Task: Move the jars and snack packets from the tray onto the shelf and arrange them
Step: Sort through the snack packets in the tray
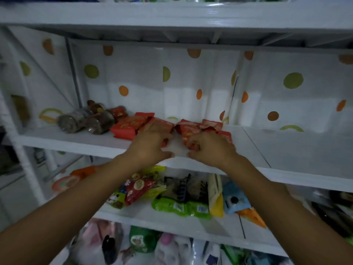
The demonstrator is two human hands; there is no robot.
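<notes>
Both hands are up on the white painted middle shelf point(286, 150), close together but not touching. The left hand point(150, 144) has its fingers curled over the middle red shiny snack packet point(160, 127) and grips its near end. The right hand point(209, 150) has its fingers bent tight and pinches the right red shiny snack packet point(186, 132).

More flat red snack packets point(126, 127) lie just to the left, touching the one in the left hand. Others are bunched behind the right hand. Past them, at the left end of the shelf, about 3 clear plastic jars with dark stuff inside point(86, 121) lie on their sides, touching each other. They are blurry.

Behind it all hangs a white sheet with green and orange dots point(143, 77). A thick white upper shelf board point(172, 14) sits close above.

Under the arms is a lower white shelf point(172, 222). On it lie 2 green packets point(179, 207), a yellow and white packet point(215, 197), a blue packet point(235, 201) and a red cartoon packet point(137, 190), all crowded together.
</notes>
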